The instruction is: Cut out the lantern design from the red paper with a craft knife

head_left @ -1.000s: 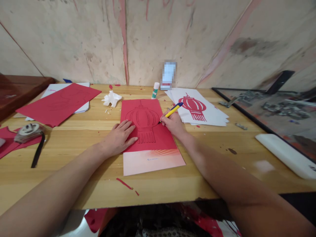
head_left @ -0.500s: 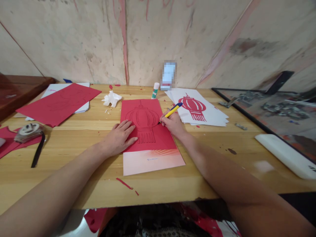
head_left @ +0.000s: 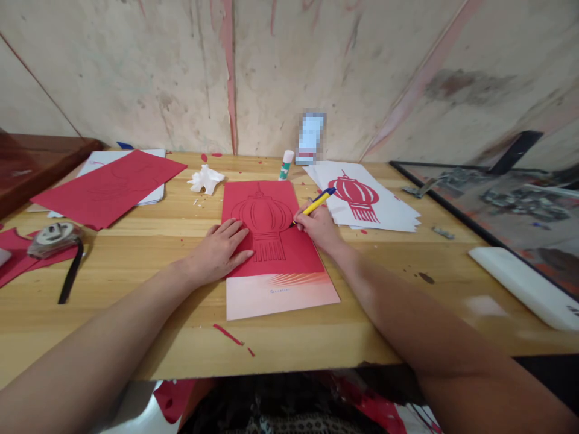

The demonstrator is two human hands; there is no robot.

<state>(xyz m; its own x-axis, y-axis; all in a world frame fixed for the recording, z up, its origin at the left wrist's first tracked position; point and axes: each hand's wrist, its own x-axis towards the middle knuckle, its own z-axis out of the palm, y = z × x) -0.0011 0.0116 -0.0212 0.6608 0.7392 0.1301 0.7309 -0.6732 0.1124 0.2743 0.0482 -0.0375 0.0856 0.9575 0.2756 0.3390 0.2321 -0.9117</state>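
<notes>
- blue writing on pale sheet (head_left: 253, 301) toward tabletop (head_left: 181, 343)'s front edge — too tiny, lol
- left hand (head_left: 221, 250) spread flat on red paper (head_left: 301, 256)
- right hand (head_left: 319, 226) pinching a yellow pen (head_left: 313, 207)

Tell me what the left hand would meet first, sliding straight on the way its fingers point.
Crossing the red sheet beneath it, the left hand would probably meet the right hand or its yellow pen first; which one is hard to judge.
</notes>
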